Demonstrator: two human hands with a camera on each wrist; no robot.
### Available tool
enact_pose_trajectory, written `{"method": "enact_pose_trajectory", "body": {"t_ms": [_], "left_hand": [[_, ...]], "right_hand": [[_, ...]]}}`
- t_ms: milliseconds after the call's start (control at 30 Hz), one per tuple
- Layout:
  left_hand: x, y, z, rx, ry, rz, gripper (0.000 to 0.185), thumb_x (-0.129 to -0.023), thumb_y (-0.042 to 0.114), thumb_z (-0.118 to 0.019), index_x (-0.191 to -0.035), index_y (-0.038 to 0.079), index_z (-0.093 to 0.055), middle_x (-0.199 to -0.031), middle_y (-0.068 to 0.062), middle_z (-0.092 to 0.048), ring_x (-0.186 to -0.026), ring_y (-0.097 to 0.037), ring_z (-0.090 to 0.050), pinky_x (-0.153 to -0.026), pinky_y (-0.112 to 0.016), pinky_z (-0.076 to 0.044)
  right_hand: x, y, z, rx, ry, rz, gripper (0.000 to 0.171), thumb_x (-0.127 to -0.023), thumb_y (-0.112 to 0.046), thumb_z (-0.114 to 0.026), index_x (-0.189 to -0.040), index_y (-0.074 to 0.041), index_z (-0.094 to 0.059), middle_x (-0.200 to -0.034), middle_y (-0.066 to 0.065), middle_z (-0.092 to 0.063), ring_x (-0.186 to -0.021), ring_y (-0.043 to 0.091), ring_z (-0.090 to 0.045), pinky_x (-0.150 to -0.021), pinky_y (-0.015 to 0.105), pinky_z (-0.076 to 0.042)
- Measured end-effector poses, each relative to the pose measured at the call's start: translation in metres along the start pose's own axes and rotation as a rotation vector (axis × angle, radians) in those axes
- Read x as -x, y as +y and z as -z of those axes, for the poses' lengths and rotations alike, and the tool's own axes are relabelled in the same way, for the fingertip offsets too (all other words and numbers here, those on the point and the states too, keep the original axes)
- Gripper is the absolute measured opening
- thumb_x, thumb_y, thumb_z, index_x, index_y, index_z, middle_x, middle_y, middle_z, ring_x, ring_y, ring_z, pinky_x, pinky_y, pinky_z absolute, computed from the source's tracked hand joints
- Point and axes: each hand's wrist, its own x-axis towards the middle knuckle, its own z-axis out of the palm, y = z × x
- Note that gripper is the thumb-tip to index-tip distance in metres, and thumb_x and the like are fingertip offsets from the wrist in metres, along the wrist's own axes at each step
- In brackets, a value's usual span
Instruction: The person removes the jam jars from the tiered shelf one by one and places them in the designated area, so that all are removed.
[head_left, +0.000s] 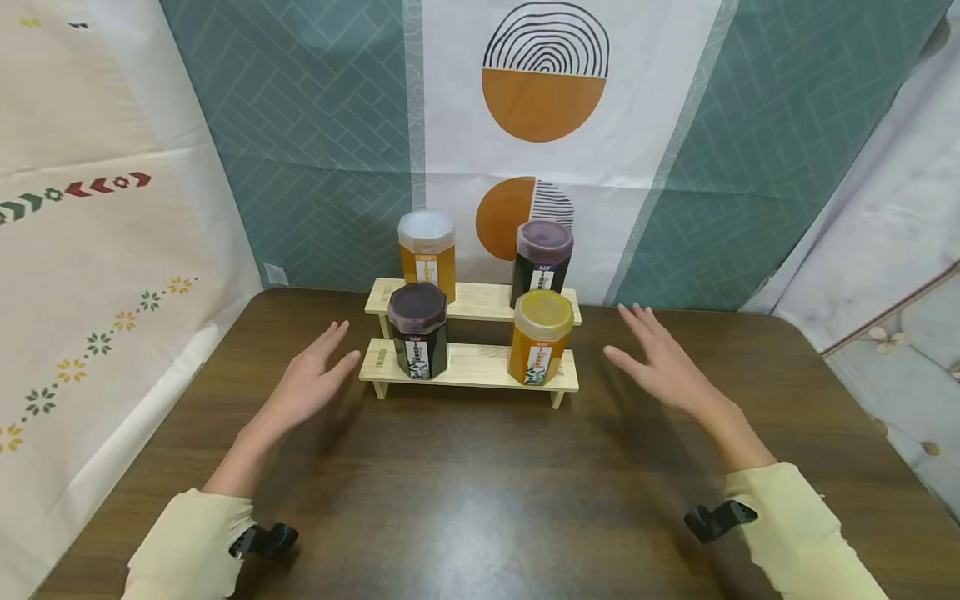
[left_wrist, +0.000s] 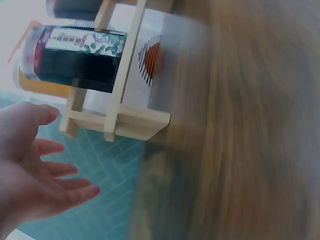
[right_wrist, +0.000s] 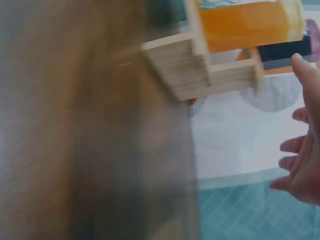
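A two-step wooden rack [head_left: 480, 365] stands at the back of the table. On its lower step sit a dark jar [head_left: 417, 333] at left and an orange jar with a yellow lid [head_left: 540, 337] at right. The upper step bears an orange jar with a white lid [head_left: 428, 250] at left and a dark jar with a purple lid [head_left: 543, 258] at right. My left hand [head_left: 311, 379] hovers beside the rack's left end, fingers extended, touching nothing. Off the right end, my right hand [head_left: 660, 362] is held likewise, apart from rack and jars.
The brown wooden table [head_left: 450, 492] reaches back to a patterned cloth [head_left: 322, 150] hanging behind the rack. Light cloths hang at left [head_left: 97, 275] and right [head_left: 900, 333]. A small black device [head_left: 266, 540] is strapped at the left wrist, another [head_left: 720, 521] at the right.
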Motion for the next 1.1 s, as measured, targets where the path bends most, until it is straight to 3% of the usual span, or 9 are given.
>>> {"method": "enact_pose_trajectory", "body": {"t_ms": [100, 167, 267, 367, 633, 833, 1100], "left_hand": [[-0.01, -0.004, -0.007, 0.179, -0.047, 0.081, 0.064, -0.096, 0.042, -0.039, -0.144, 0.005, -0.02, -0.146, -0.016, -0.017, -0.132, -0.034, -0.015, -0.102, -0.053, -0.018], [-0.016, -0.007, -0.012, 0.311, -0.074, 0.139, 0.064, -0.095, 0.04, -0.041, -0.144, 0.005, -0.019, -0.146, -0.017, -0.019, -0.129, -0.036, -0.022, -0.101, -0.052, -0.02], [-0.023, -0.011, -0.021, 0.483, -0.076, 0.19, 0.062, -0.095, 0.035, -0.044, -0.143, 0.001, -0.022, -0.145, -0.018, -0.021, -0.127, -0.034, -0.027, -0.101, -0.049, -0.023], [-0.027, -0.014, -0.029, 0.578, -0.052, 0.21, 0.06, -0.094, 0.029, -0.048, -0.141, -0.002, -0.024, -0.142, -0.02, -0.026, -0.124, -0.03, -0.03, -0.099, -0.044, -0.027], [-0.031, -0.019, -0.041, 0.713, 0.003, 0.191, 0.05, -0.091, 0.004, -0.049, -0.136, -0.009, -0.031, -0.128, -0.025, -0.039, -0.106, -0.02, -0.042, -0.083, -0.017, -0.039], [-0.031, -0.024, -0.041, 0.791, 0.012, 0.211, 0.052, -0.09, 0.002, -0.051, -0.136, -0.009, -0.03, -0.131, -0.025, -0.035, -0.11, -0.017, -0.04, -0.087, -0.017, -0.037], [-0.031, -0.028, -0.044, 0.88, 0.033, 0.251, 0.051, -0.089, 0.001, -0.054, -0.134, -0.01, -0.033, -0.129, -0.025, -0.038, -0.095, -0.008, -0.051, -0.082, -0.017, -0.042]], "right_hand": [[-0.017, -0.009, 0.012, -0.071, 0.017, 0.011, 0.07, -0.091, -0.044, -0.048, -0.145, -0.01, -0.018, -0.148, 0.012, -0.017, -0.133, 0.03, -0.012, -0.101, 0.055, -0.016], [-0.028, -0.016, 0.019, -0.125, 0.021, 0.013, 0.071, -0.091, -0.043, -0.05, -0.145, -0.012, -0.018, -0.147, 0.009, -0.019, -0.133, 0.029, -0.016, -0.101, 0.053, -0.018], [-0.047, -0.029, 0.027, -0.23, 0.016, 0.004, 0.074, -0.088, -0.042, -0.056, -0.146, -0.017, -0.018, -0.147, 0.006, -0.022, -0.131, 0.026, -0.022, -0.102, 0.049, -0.022], [-0.065, -0.043, 0.033, -0.356, -0.003, -0.003, 0.078, -0.085, -0.039, -0.062, -0.146, -0.022, -0.016, -0.145, 0.006, -0.025, -0.13, 0.025, -0.026, -0.1, 0.047, -0.027], [-0.102, -0.059, 0.038, -0.627, -0.078, 0.041, 0.084, -0.081, -0.025, -0.069, -0.145, -0.027, -0.015, -0.142, 0.004, -0.032, -0.127, 0.018, -0.031, -0.098, 0.042, -0.032], [-0.118, -0.063, 0.029, -0.75, -0.125, 0.071, 0.088, -0.078, -0.012, -0.071, -0.146, -0.017, -0.015, -0.132, 0.011, -0.041, -0.121, 0.023, -0.039, -0.096, 0.041, -0.035], [-0.126, -0.066, 0.023, -0.8, -0.117, 0.037, 0.078, -0.079, -0.01, -0.07, -0.142, -0.013, -0.024, -0.129, 0.011, -0.039, -0.114, 0.024, -0.041, -0.094, 0.039, -0.037]]}}
